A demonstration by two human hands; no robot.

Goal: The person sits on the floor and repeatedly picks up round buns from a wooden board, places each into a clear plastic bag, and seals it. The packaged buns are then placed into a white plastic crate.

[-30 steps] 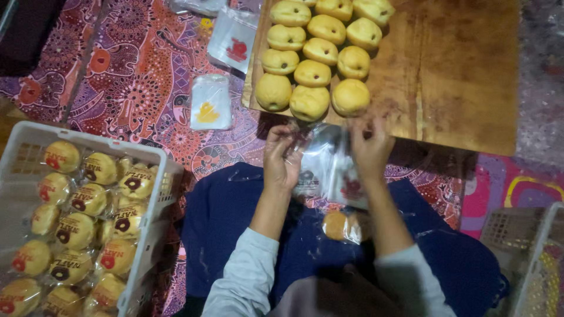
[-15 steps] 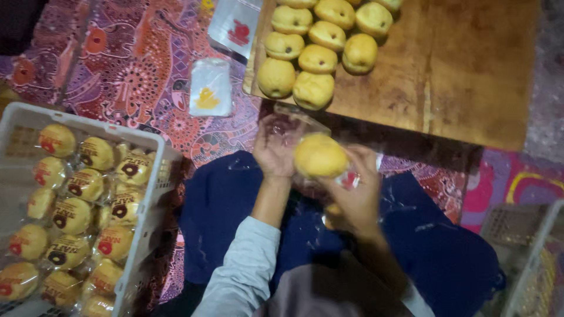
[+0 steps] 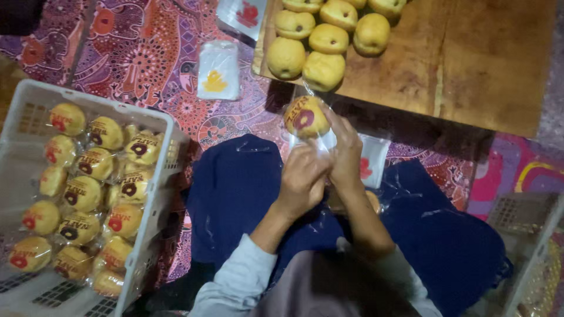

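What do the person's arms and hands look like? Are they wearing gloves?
No gloves: both hands are bare. The left hand and the right hand show no rings, watch or bracelets that can be made out. Each arm wears a long, plain, light grey-blue sleeve pushed back from the wrist, leaving the forearm uncovered. The right sleeve matches it. No markings or patterns show on the cloth.

Bagged bun in clear wrapper
Round and yellow, it is sitting upright above the lap, red-printed plastic facing up.
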